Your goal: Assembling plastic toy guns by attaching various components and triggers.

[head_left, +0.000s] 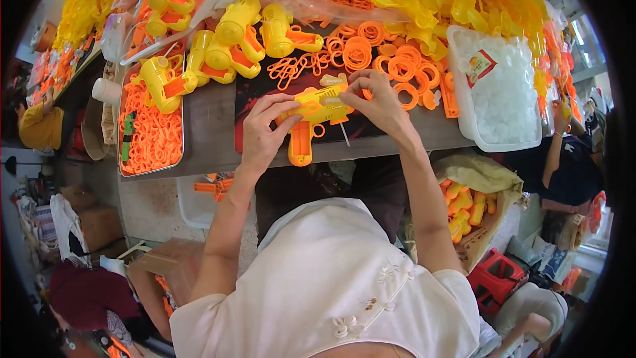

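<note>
A yellow toy gun [322,109] with an orange handle is held level just above the near edge of the worktable. My left hand [264,129] pinches its rear end between thumb and fingers. At the other end, the fingers of my right hand [379,103] close on the front of the body; whether a small part is also between them cannot be made out. A thin pale rod points down below the gun's front. A dark red-and-black mat [248,103] lies beneath, with orange clip-like parts [289,71] and orange rings [358,53] just beyond.
At left, a tray of small orange parts [149,136] stands beside several yellow-orange gun bodies [232,40]. A white bin of translucent pieces [500,93] is at right, below piled yellow shells [457,0]. A sack of yellow-orange parts [490,179] stands by my right arm. Other people sit at both sides.
</note>
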Motion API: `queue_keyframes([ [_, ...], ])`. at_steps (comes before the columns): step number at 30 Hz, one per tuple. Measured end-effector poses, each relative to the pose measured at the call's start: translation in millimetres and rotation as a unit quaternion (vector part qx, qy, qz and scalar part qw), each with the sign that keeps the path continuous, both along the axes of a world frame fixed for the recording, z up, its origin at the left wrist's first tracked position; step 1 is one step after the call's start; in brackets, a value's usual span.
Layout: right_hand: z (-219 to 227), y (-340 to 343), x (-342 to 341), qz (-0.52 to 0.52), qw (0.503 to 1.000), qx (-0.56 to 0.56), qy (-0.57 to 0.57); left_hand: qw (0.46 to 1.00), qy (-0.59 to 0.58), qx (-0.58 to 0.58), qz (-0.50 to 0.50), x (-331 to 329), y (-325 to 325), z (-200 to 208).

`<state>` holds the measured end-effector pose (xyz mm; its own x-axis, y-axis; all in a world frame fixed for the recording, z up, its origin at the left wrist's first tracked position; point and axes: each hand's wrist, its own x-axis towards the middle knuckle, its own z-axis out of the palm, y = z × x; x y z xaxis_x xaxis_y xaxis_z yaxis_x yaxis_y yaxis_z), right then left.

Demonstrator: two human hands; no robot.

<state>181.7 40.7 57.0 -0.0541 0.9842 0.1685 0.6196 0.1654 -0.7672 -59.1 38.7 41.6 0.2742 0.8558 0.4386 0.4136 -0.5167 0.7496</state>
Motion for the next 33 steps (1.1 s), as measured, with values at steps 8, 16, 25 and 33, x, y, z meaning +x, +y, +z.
queue_keyframes([
  [8,2,16,-20,0.045,0.996,-0.074,-0.029,1.0,0.006,-0.007,0.013,1,0,4],
  [16,0,17,-27,0.048,0.994,-0.088,-0.034,0.999,0.015,-0.003,0.031,4,-3,-2],
  [25,8,23,-23,0.077,0.99,-0.106,-0.058,0.999,-0.013,-0.014,0.036,4,-3,-2],
  [33,4,6,-20,0.184,0.979,0.06,-0.056,0.984,-0.125,-0.127,0.032,4,-7,-21],
])
